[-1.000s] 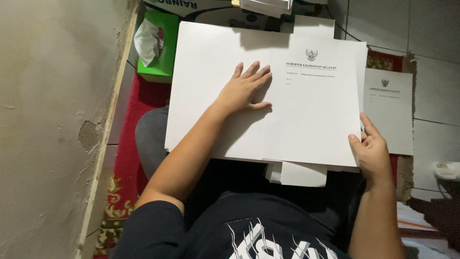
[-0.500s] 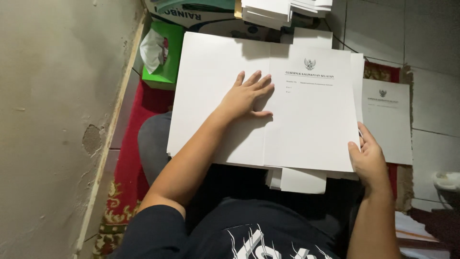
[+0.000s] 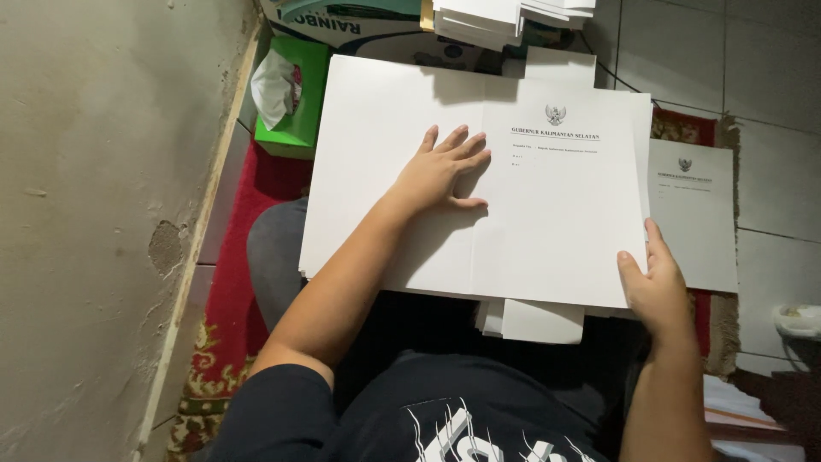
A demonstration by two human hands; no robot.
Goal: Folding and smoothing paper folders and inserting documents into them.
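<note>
Left hand: the left hand (image 3: 438, 175) lay flat, palm down, fingers (image 3: 466, 147) spread and extended, gripping nothing, pressing on the large blank white sheet (image 3: 376, 154).
Right hand: the right hand (image 3: 657, 287) gripped the lower right corner of the letterhead sheet (image 3: 560, 205), thumb on top of the paper, the other fingers curled along and under its right edge.
Letterhead sheet: white, with a small crest and a few printed lines near its far edge; it lay on top of the paper stack, on the right half, its left edge just beside the left thumb.
Blank sheet: covered the left half of the stack and reached past the lap on the left.
Stack: more white paper edges (image 3: 540, 322) showed below the near edge of the letterhead sheet; the whole stack rested on the person's lap.
Second letterhead sheet: a second sheet with a crest (image 3: 694, 214) lay on the floor, just right of the stack.
Tissue box: green tissue box (image 3: 295, 94), with a tissue sticking out, stood by the wall at the stack's far left corner.
Rug: red patterned rug (image 3: 227, 291) under the left knee.
Far paper pile: another paper pile (image 3: 496, 17) lay beyond the stack's far edge.
</note>
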